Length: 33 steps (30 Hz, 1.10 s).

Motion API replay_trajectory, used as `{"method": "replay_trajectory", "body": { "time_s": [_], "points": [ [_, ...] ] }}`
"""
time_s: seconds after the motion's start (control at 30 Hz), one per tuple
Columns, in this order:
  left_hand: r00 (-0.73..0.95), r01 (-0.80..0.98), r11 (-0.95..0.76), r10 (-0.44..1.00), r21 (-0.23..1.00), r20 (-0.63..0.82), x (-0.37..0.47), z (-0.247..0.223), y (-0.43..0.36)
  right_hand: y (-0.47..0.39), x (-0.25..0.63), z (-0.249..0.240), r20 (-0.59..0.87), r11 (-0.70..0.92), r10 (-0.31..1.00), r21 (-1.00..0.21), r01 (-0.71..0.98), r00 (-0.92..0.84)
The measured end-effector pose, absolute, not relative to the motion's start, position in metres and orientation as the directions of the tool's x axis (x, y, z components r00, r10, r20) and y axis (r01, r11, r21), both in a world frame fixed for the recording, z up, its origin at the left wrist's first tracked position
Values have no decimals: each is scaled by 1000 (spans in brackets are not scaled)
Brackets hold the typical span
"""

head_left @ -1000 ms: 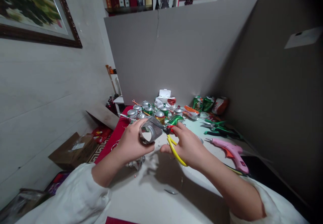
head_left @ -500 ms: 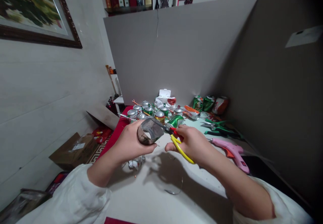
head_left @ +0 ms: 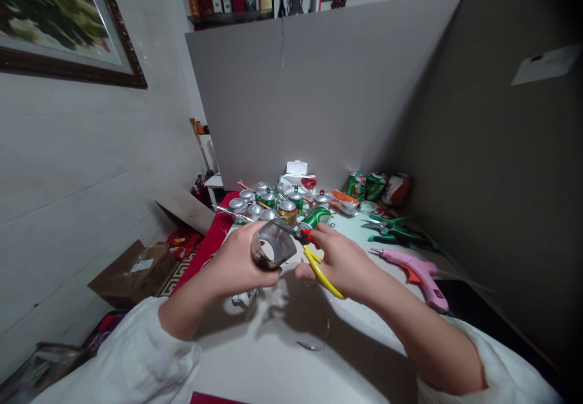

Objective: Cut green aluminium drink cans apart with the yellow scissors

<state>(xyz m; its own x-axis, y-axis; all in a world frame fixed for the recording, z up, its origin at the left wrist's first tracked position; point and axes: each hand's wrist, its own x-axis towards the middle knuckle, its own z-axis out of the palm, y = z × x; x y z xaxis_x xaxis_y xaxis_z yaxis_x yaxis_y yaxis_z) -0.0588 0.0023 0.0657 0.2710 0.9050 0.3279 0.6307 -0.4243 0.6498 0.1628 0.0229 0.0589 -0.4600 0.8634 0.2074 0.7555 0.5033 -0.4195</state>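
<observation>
Compared with half a second ago, the silver cylinder, apparently a cut can, is sitting slightly lower in the middle of the frame, and the right hand is shifting a little leftward with the scissors. The dark blades are still lying along the cylinder's upper edge, so the cutting seems to be continuing there; whether they are biting into metal is staying unclear. The left hand is clamping the cylinder from the left, its fingers curling round the wall and its thumb lying underneath. The right hand's fingers are wrapping the red and yellow handles, right of centre and apart from the cylinder. Lower in the frame, a thin strip is resting on the table.
</observation>
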Motion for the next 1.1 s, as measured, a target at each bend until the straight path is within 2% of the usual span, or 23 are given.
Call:
{"method": "replay_trajectory", "body": {
  "time_s": [0.43, 0.6, 0.73, 0.9, 1.1],
  "points": [
    [437, 566, -496, 858, 658, 270, -68, 80, 1, 26, 164, 59, 223, 478, 877, -487, 731, -425],
    [392, 537, -470, 874, 700, 287, -77, 82, 5, 31, 166, 59, 213, 465, 883, -513, 722, -417],
    [385, 518, -459, 879, 721, 283, -83, 81, 9, 31, 167, 63, 221, 458, 888, -488, 743, -403],
    [516, 450, -450, 836, 771, 186, -82, 80, 9, 23, 167, 67, 176, 475, 873, -510, 717, -454],
    [535, 457, -442, 830, 772, 159, -84, 80, 9, 15, 164, 70, 145, 520, 836, -517, 680, -529]
  ]
}}
